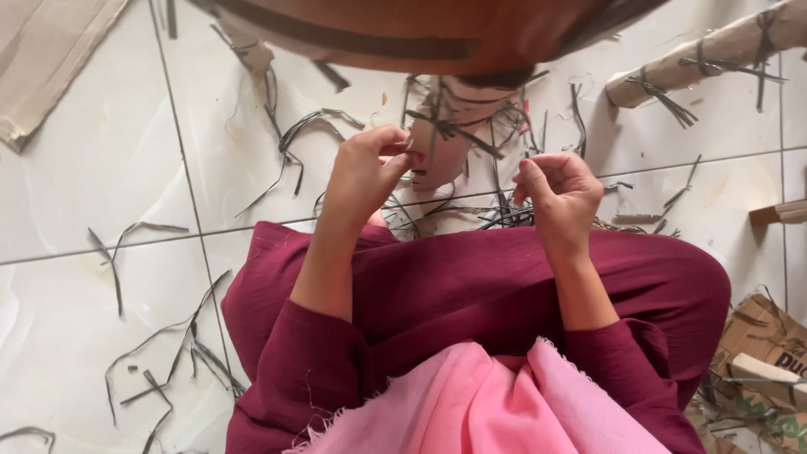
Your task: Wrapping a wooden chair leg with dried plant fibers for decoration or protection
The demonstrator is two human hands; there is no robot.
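I sit on a white tiled floor in maroon clothes with a pink cloth over my lap. My left hand [370,168] is raised, its fingertips pinched on a thin dark strip [450,128] that wraps a tan paper roll [441,143] in front of my knees. My right hand [561,189] is curled beside it, fingers closed on dark strips [504,210] trailing down to the floor. Just what lies inside the right hand is hidden by the fingers. A brown curved object [403,34] fills the top of the view.
Many loose dark strips [181,345] litter the tiles at left and centre. A second tan roll tied with strips [714,50] lies top right. Flat cardboard [42,59] sits top left, and torn cardboard pieces [761,370] lie at the right edge.
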